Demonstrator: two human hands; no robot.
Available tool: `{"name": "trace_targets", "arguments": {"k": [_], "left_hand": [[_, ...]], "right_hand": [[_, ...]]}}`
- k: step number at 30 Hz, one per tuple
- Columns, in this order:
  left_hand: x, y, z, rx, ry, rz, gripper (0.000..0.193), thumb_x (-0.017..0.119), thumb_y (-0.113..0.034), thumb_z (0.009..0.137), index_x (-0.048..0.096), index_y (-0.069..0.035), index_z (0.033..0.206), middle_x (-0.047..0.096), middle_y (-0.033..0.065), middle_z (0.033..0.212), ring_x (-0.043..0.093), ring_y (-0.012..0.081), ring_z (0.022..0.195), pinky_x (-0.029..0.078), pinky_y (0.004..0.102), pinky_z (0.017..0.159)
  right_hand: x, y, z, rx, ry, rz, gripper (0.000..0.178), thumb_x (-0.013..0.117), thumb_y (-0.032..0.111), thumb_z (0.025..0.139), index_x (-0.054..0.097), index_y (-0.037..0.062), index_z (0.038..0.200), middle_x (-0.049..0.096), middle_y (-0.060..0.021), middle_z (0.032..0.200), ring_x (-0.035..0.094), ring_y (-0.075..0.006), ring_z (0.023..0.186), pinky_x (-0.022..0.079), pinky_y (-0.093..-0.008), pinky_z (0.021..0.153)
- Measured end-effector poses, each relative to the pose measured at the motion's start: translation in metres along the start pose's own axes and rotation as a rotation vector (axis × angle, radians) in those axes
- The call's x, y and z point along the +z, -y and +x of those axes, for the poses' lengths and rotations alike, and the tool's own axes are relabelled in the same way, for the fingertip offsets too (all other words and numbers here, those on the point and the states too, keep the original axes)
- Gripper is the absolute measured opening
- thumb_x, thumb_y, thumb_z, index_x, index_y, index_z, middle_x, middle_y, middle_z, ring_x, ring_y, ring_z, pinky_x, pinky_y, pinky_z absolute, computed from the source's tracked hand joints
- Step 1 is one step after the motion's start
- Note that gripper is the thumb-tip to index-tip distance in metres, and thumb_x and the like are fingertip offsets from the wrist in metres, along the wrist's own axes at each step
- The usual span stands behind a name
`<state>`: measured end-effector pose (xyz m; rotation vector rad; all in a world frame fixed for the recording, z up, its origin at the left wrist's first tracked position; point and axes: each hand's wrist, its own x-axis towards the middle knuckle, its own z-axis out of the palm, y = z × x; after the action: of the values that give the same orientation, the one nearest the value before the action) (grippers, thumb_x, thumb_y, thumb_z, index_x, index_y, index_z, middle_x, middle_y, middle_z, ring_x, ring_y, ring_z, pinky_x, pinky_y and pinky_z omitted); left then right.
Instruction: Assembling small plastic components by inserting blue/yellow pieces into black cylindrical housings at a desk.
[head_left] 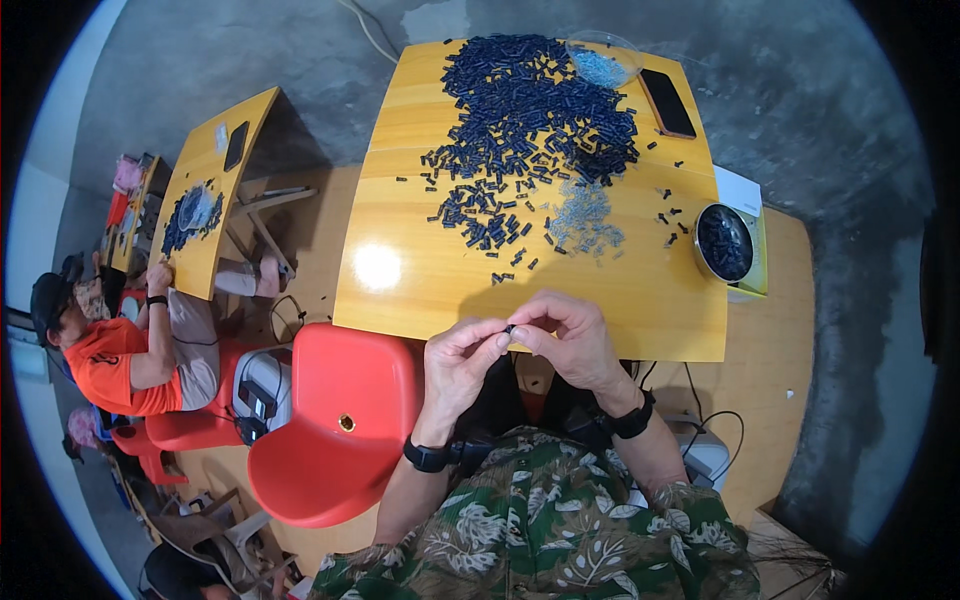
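Just past the table's front edge, my left hand [463, 362] and my right hand [572, 343] meet, fingertips pinched together. Between them is a small black plastic piece [510, 329], mostly covered by the fingers, and both hands grip it. Farther out on the yellow table [400, 225] lies a big heap of similar black pieces [540, 105], thinning into loose ones toward me. A pile of small clear or greyish parts [586, 220] lies at the heap's near right side. At the far edge stands a clear dish [603, 68] of pale blue bits.
A phone [668, 103] lies at the table's far right. A metal bowl [724, 243] of black pieces stands at the right edge on a box [745, 195]. To my left is a red chair [335, 425]. Beyond it, a person in orange [120, 355] sits at another table [205, 250].
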<state>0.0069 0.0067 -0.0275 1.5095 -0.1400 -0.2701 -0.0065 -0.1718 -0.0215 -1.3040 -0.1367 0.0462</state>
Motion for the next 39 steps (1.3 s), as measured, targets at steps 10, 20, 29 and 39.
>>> {"name": "trace_targets", "arguments": {"k": [10,20,29,39], "left_hand": [[0.0,0.012,0.003,0.133,-0.011,0.247,0.009,0.071,-0.003,0.086,0.071,0.001,0.095,0.067,0.0056,0.082,0.06,0.0114,0.072,0.048,0.0249,0.067],[-0.004,0.022,0.006,0.109,-0.095,0.169,0.008,0.071,-0.001,0.085,0.07,0.002,0.092,0.067,0.0049,0.081,0.059,0.0107,0.073,0.047,0.0239,0.068],[-0.001,0.015,0.006,0.117,-0.081,0.224,0.007,0.071,-0.002,0.085,0.069,0.002,0.091,0.066,0.0058,0.08,0.059,0.0121,0.072,0.047,0.0253,0.068],[0.004,0.008,0.004,0.143,-0.043,0.253,0.006,0.069,0.001,0.087,0.069,0.001,0.094,0.064,0.0021,0.085,0.057,0.0074,0.075,0.044,0.0196,0.065]], "right_hand": [[0.001,-0.018,-0.001,-0.033,-0.087,-0.227,0.009,0.069,0.008,0.088,0.069,0.0002,0.094,0.063,-0.0022,0.08,0.058,-0.0078,0.071,0.046,-0.0227,0.063],[-0.052,-0.023,-0.005,-0.058,-0.561,-0.711,0.007,0.068,0.004,0.084,0.068,0.0002,0.09,0.062,-0.0094,0.078,0.062,-0.0184,0.068,0.049,-0.0285,0.061],[-0.074,-0.023,0.001,-0.049,-0.7,-0.928,0.006,0.068,0.005,0.082,0.069,0.0012,0.087,0.062,-0.0136,0.08,0.063,-0.0298,0.071,0.05,-0.0356,0.064],[-0.07,-0.029,0.011,-0.088,-0.65,-1.149,0.007,0.068,0.009,0.083,0.065,0.0033,0.086,0.062,-0.0135,0.084,0.062,-0.0331,0.073,0.049,-0.0393,0.064]]}}
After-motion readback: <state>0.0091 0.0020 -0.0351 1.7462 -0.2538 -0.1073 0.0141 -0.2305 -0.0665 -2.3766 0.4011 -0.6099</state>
